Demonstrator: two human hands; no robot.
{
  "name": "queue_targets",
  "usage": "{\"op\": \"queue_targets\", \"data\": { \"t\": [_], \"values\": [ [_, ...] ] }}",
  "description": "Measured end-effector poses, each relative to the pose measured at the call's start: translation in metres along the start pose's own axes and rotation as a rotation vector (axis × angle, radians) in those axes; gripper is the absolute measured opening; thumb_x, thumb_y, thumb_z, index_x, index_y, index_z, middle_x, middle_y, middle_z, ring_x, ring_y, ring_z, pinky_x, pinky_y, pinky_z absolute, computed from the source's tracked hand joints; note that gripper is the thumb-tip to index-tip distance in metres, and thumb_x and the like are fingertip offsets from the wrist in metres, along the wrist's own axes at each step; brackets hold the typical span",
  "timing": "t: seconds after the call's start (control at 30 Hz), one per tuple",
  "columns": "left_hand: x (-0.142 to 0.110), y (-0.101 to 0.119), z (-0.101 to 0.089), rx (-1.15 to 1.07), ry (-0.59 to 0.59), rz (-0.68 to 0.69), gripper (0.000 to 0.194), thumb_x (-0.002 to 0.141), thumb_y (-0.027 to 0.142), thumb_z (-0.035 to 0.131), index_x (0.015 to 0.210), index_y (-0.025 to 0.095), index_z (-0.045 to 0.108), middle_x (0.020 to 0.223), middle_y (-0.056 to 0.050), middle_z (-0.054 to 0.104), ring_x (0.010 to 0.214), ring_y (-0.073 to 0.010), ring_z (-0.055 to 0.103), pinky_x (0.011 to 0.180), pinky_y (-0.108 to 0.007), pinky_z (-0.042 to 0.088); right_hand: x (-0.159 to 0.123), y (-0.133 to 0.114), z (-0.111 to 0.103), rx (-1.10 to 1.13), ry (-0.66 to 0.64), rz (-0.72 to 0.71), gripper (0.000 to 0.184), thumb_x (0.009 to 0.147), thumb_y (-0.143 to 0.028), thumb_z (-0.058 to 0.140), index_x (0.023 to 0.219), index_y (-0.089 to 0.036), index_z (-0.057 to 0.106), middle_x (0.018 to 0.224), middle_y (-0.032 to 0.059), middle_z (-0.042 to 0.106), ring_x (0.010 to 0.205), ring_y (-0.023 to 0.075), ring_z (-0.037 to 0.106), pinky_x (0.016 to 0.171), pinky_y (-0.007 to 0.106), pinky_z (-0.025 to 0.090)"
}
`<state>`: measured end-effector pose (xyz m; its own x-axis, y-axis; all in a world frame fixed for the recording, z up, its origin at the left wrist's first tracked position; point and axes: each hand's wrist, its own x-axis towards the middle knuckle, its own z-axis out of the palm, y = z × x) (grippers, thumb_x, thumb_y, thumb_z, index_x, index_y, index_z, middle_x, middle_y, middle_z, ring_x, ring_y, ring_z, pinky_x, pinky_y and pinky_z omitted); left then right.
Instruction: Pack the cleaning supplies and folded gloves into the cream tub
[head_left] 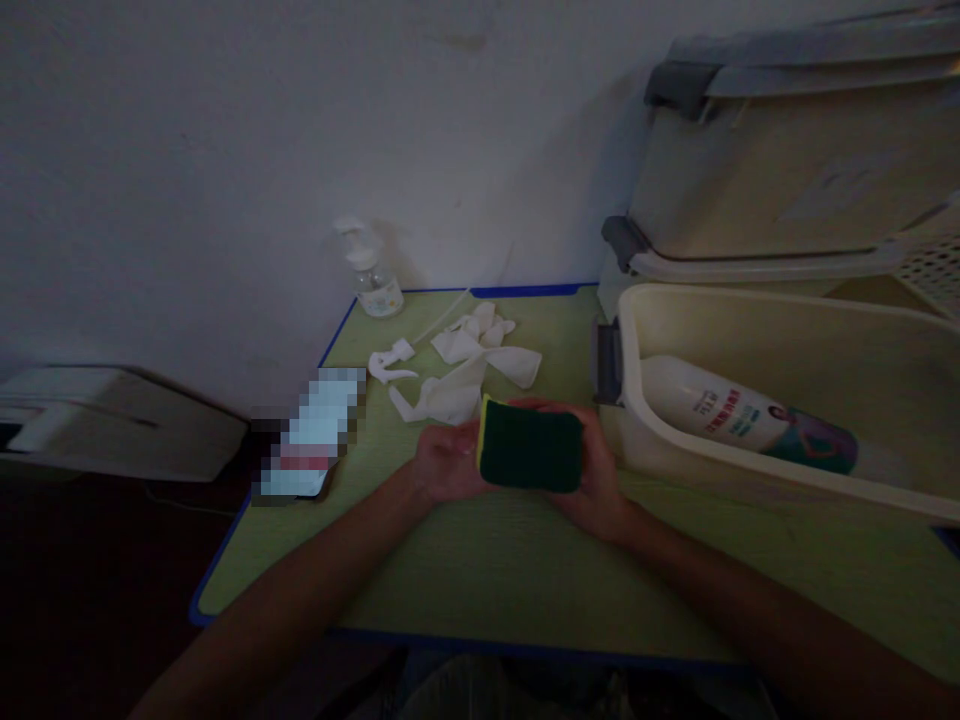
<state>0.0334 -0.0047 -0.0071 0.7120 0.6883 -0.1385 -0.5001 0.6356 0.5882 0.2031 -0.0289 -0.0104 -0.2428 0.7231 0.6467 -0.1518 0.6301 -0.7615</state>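
The sponge (531,446) faces the camera green-side, long axis sideways.

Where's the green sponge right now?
In the head view, the green sponge is just below and right of the middle, between the left hand and right hand, left of the cream bin.

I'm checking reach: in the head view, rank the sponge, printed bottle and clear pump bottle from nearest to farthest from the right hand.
1. Sponge: in the right hand.
2. Printed bottle: on the right, lying in the bin.
3. Clear pump bottle: left, at the back of the table.
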Motion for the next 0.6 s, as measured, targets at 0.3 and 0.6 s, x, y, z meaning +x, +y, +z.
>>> {"op": "queue_targets", "data": {
  "t": [0.3,0.6],
  "values": [
    [0.0009,0.0012,0.0025,-0.108,-0.053,-0.062,0.042,0.051,0.020,0.062,0.092,0.013,0.063,0.088,-0.006,0.070,0.083,-0.0216,0.063,0.080,-0.034,0.044,0.0012,-0.0010,-0.0006,-0.010,0.001,0.006,0.045,0.080,-0.037,0.065,0.119,-0.031,0.043,0.118,0.0064,0.057,0.114,0.0223,0.055,0.091,0.041,0.047],
    [-0.0002,0.0006,0.0001,-0.112,-0.036,-0.086,0.037,0.054,0.015,0.065,0.091,0.012,0.066,0.087,-0.005,0.071,0.080,-0.0195,0.064,0.079,-0.032,0.045,0.0000,0.0005,-0.0018,-0.032,-0.010,0.008,0.044,0.081,-0.040,0.063,0.119,-0.031,0.042,0.117,0.0081,0.058,0.111,0.0222,0.056,0.090,0.041,0.048]
  ]
}}
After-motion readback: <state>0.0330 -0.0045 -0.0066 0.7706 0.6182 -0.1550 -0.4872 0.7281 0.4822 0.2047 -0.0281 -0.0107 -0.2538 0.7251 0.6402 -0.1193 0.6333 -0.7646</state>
